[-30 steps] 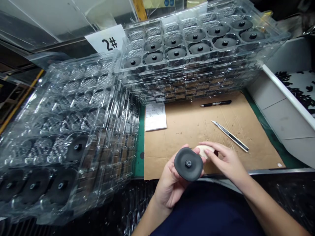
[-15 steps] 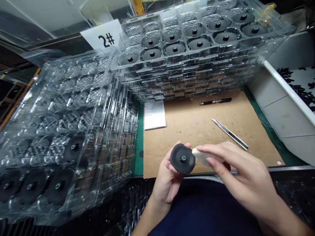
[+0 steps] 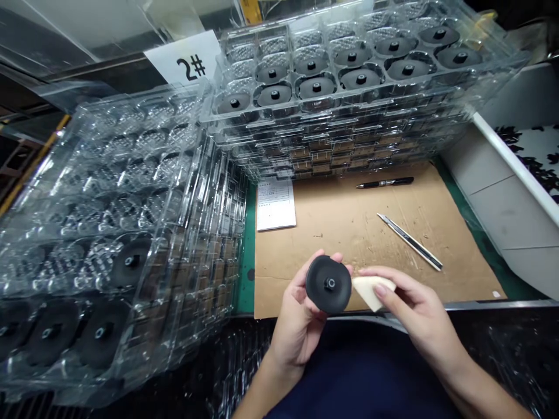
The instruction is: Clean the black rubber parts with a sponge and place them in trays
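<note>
Left hand (image 3: pixel 299 329): fingers curled behind one black disc (image 3: pixel 327 285) with a central stud, fingertips (image 3: pixel 337 256) showing past its far rim. Right hand (image 3: pixel 419 311): fingers (image 3: pixel 395 282) pressed together, pinching one cream foam wedge (image 3: pixel 371 293). Wedge tip just beside the disc's right rim; contact cannot be told. Both are held above the near edge of a cardboard sheet (image 3: pixel 449 279).

On the sheet: one pen (image 3: pixel 384 183) at far side, one utility knife (image 3: pixel 410 250) right of the hands. One printed paper (image 3: pixel 276 203) at the far left corner, beside a green mat (image 3: pixel 247 262).

Far stack of clear blister trays (image 3: pixel 332 139): top tray shows 11 discs. Left stack of clear trays (image 3: pixel 131 192): 4 discs seen. One "2#" card (image 3: pixel 186 61) stands behind. Right: white bin (image 3: pixel 510 192) holding black scraps.

Compared with half a second before, the right hand has dropped lower, nearer the sheet.
</note>
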Motion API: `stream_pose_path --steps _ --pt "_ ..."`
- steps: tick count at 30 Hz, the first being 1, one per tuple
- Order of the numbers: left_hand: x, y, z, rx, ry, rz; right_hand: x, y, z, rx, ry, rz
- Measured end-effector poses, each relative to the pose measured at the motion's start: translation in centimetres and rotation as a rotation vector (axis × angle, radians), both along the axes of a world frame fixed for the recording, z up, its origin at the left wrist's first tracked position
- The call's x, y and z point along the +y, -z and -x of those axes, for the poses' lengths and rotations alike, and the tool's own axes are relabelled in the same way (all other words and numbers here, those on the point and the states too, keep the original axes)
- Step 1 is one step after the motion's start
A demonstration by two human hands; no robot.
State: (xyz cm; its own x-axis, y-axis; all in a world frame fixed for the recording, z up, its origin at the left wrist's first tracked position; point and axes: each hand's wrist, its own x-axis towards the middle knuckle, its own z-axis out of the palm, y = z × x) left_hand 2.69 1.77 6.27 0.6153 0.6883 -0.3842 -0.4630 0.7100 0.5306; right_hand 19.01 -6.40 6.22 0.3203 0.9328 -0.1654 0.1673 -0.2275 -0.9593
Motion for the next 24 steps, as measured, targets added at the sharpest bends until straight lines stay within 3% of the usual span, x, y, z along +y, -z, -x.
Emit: stream_pose_path --steps 4,7,9,12,16,20,24 --pt "-0.3 -0.2 -0.2 0.021 -0.001 0.004 1.8 -2.2 0.9 -0.238 0.071 -0.231" --pt "-0.4 -0.1 -0.1 0.032 0.014 0.014 2.9 -3.4 2.2 -0.423 -0.103 -0.482" --pt "-0.4 0.0 0.1 0.042 0.015 0.012 3.5 -3.6 3.1 -0.459 -0.253 -0.549" --pt "-0.4 0.1 0.0 0.080 -0.039 0.012 4.3 -3.6 3.6 -0.423 -0.407 -0.498" --pt "-0.6 -0.1 -0.3 0.125 -0.021 0.020 4.8 -3.5 3.4 -0.557 -0.251 -0.549" --pt "-0.1 -0.3 0.3 0.071 0.005 0.025 3.4 -3.1 2.6 -0.506 -0.380 -0.556" --pt "-0.2 -0.1 0.2 0.113 -0.012 0.068 3.2 -3.3 1.8 -0.662 -0.202 -0.395"
